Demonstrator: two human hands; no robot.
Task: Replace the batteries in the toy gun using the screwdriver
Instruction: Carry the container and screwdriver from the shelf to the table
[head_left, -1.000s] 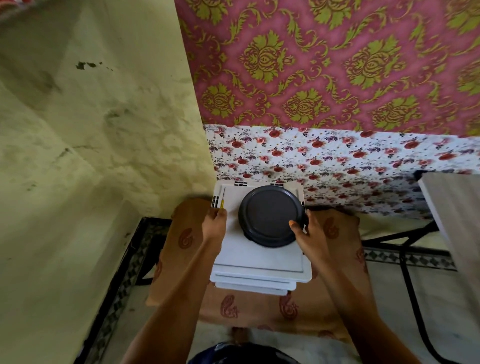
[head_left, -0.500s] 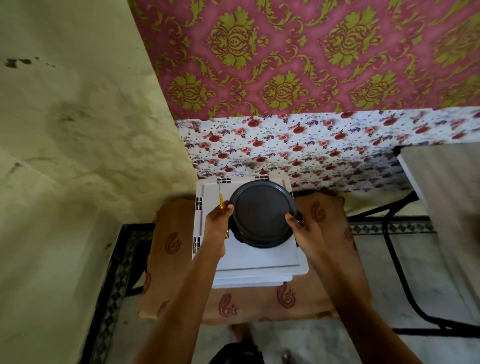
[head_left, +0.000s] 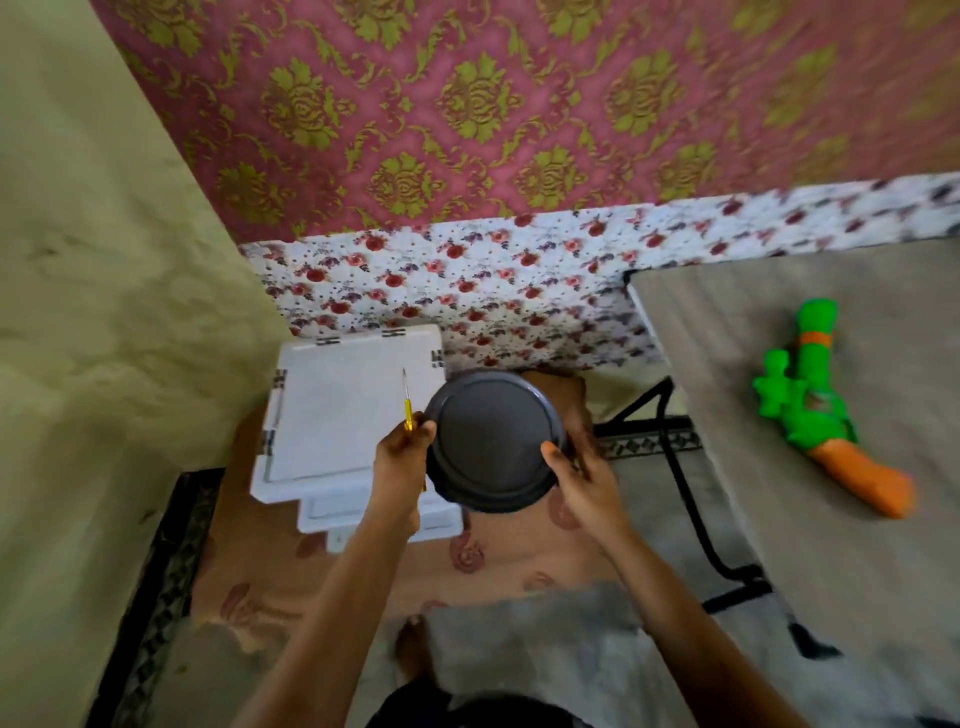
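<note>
Wall (head_left: 104, 364) of pale yellow-green plaster fills your left side. Just beside it stands a stack of white plastic boxes (head_left: 337, 415), which rests on a brown cloth (head_left: 519, 561) with a paisley pattern.

Your left hand (head_left: 400, 467) is over the right part of the top box. Its fingers (head_left: 423, 431) are curled round the yellow handle of the screwdriver (head_left: 408, 410). The thin metal shaft points up and away from you, over the white lid. The same hand also touches the left rim of a dark grey round container (head_left: 493, 441).

You hold this round container between both hands. It overlaps the right edge of the boxes and part of the cloth. You cannot tell from this view whether it touches the boxes.

Your right hand (head_left: 582, 483) grips its right side, with the thumb laid on the top rim and the other fingers bent behind the far edge, mostly hidden.

Further right is a black metal frame (head_left: 691, 509) on the floor, and then the wood-grain surface (head_left: 779, 467). The toy gun (head_left: 815, 410), green with an orange grip, lies flat on this surface, well apart from both hands, its green barrel pointing away from you.
</note>
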